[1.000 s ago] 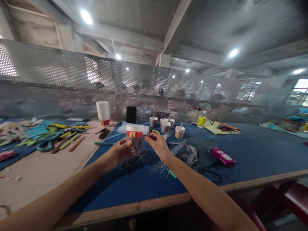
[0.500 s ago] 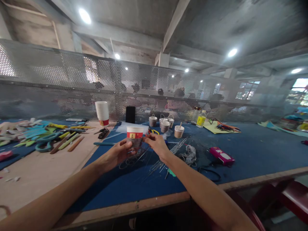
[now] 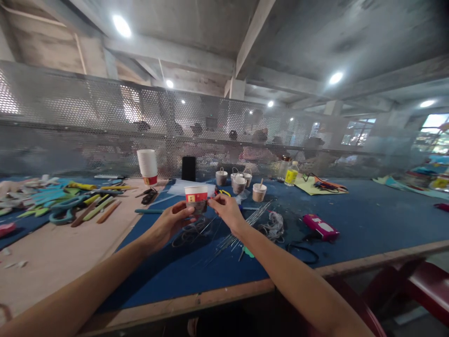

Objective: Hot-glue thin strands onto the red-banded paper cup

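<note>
My left hand [image 3: 177,217] is closed around the lower part of a paper cup [image 3: 196,195], holding it upright above the blue tabletop. The cup has a white rim, a red band with a small yellow mark, and grey-brown material around its lower half. At the cup's right side, my right hand [image 3: 226,208] is closed in a pinch; whatever its fingertips hold is too small to make out. Beneath and beyond the hands lie thin metal wires [image 3: 234,234] and a bundle of grey cord [image 3: 274,225].
Several grey-wrapped cups [image 3: 239,184] and a tan cup with a stick [image 3: 259,192] stand behind. A stack of paper cups [image 3: 147,164], a black phone [image 3: 188,169], scissors [image 3: 65,208], a yellow-labelled bottle [image 3: 291,175] and a magenta device [image 3: 320,227] are around. A perforated screen [image 3: 161,112] borders the back.
Both hands stay at the cup with nearly the same grip. The whole view has shifted slightly; nothing on the table has visibly been moved.
</note>
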`<move>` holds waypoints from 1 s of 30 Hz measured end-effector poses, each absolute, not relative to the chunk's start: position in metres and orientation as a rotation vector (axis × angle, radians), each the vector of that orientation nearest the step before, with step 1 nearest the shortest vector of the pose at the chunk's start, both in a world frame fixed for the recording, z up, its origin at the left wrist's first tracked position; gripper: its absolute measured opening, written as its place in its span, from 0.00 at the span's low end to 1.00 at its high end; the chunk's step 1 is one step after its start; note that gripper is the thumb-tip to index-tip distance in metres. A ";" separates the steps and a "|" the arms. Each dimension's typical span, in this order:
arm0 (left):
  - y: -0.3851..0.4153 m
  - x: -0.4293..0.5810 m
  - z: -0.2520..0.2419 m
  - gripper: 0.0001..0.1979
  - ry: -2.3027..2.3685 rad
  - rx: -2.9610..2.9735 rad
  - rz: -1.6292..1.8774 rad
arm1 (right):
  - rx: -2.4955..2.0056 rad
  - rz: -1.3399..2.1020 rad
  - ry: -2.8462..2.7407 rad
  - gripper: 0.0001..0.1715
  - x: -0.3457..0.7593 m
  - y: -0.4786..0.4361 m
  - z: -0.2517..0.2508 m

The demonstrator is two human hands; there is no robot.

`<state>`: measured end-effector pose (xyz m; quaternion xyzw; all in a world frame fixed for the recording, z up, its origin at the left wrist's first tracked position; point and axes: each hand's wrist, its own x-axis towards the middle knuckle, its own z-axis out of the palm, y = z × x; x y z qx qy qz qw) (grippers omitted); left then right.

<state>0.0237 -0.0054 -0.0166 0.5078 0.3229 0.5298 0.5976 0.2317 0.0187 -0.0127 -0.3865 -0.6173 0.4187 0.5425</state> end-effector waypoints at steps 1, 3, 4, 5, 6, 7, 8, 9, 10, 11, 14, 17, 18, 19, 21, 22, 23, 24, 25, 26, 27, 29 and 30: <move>-0.006 0.024 -0.016 0.19 0.746 1.185 1.218 | -0.922 0.975 -1.477 0.20 0.232 0.019 -0.013; -0.006 0.024 -0.016 0.19 0.737 1.202 1.201 | -0.935 0.937 -1.503 0.19 0.231 0.020 -0.014; -0.006 0.024 -0.016 0.20 0.738 1.205 1.204 | -0.939 0.919 -1.517 0.19 0.231 0.019 -0.015; -0.005 0.025 -0.017 0.20 0.741 1.205 1.206 | -0.939 0.903 -1.530 0.19 0.231 0.019 -0.015; -0.005 0.025 -0.018 0.21 0.746 1.200 1.214 | -0.937 0.890 -1.542 0.19 0.230 0.019 -0.016; -0.004 0.025 -0.019 0.22 0.754 1.194 1.223 | -0.933 0.878 -1.553 0.19 0.230 0.018 -0.016; -0.004 0.026 -0.020 0.22 0.764 1.189 1.234 | -0.927 0.868 -1.564 0.18 0.229 0.018 -0.016; -0.004 0.027 -0.020 0.22 0.774 1.186 1.243 | -0.921 0.860 -1.575 0.18 0.228 0.018 -0.016; -0.004 0.027 -0.020 0.21 0.784 1.184 1.251 | -0.914 0.852 -1.584 0.18 0.228 0.017 -0.017; -0.005 0.028 -0.020 0.21 0.794 1.182 1.258 | -0.908 0.848 -1.593 0.18 0.227 0.017 -0.017; -0.006 0.030 -0.018 0.21 0.806 1.172 1.264 | -0.902 0.852 -1.611 0.18 0.226 0.015 -0.016; -0.005 0.029 -0.018 0.18 0.791 1.167 1.248 | -0.895 0.881 -1.621 0.18 0.226 0.013 -0.013; -0.004 0.028 -0.018 0.18 0.784 1.164 1.240 | -0.887 0.890 -1.622 0.18 0.226 0.013 -0.011; -0.003 0.027 -0.019 0.18 0.775 1.161 1.231 | -0.880 0.898 -1.624 0.18 0.227 0.012 -0.010; -0.002 0.025 -0.021 0.18 0.752 1.165 1.207 | -0.870 0.912 -1.622 0.18 0.228 0.011 -0.008; -0.001 0.024 -0.023 0.18 0.741 1.166 1.197 | -0.868 0.918 -1.621 0.18 0.228 0.010 -0.007; 0.000 0.024 -0.024 0.18 0.729 1.166 1.190 | -0.869 0.923 -1.617 0.17 0.229 0.010 -0.006; 0.001 0.023 -0.025 0.18 0.716 1.164 1.185 | -0.871 0.928 -1.614 0.17 0.229 0.010 -0.006; 0.002 0.023 -0.026 0.18 0.705 1.160 1.182 | -0.874 0.930 -1.609 0.17 0.229 0.010 -0.006; 0.002 0.024 -0.026 0.19 0.696 1.154 1.181 | -0.879 0.929 -1.603 0.17 0.230 0.010 -0.005; 0.002 0.024 -0.026 0.19 0.689 1.148 1.179 | -0.885 0.931 -1.598 0.18 0.230 0.010 -0.005; 0.000 0.026 -0.024 0.19 0.685 1.135 1.173 | -0.897 0.950 -1.584 0.20 0.231 0.010 -0.005; -0.002 0.027 -0.023 0.18 0.684 1.126 1.175 | -0.902 0.969 -1.576 0.21 0.231 0.010 -0.004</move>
